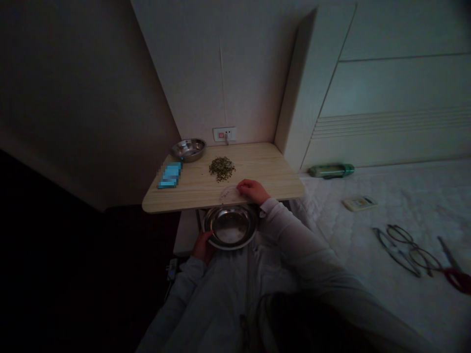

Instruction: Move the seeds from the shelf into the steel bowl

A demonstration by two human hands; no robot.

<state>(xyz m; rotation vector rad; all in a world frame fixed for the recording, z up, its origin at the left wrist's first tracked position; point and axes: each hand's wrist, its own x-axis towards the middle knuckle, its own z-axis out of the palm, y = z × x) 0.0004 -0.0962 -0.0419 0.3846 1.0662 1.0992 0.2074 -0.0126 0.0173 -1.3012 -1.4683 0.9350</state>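
My left hand point(203, 246) grips the left rim of a shiny metal basin point(231, 226), held just below the front edge of the small wooden table point(191, 196). Over that edge, my right hand point(253, 190) is closed with its fingertips on a thin, see-through, rounded piece point(229, 194), like clear plastic. Small dark bits show on or through the piece. Behind it, a pile of small greenish-brown seeds or dried bits point(222, 168) lies on the tabletop. The dim light hides what, if anything, is inside the basin.
A smaller metal bowl point(188, 150) and a phone with a lit screen point(170, 175) are on the table's left. A wall socket point(224, 134) sits behind. On the bed at right lie a green bottle point(331, 170), a remote point(359, 203), glasses point(415, 247) and red-handled scissors point(458, 279).
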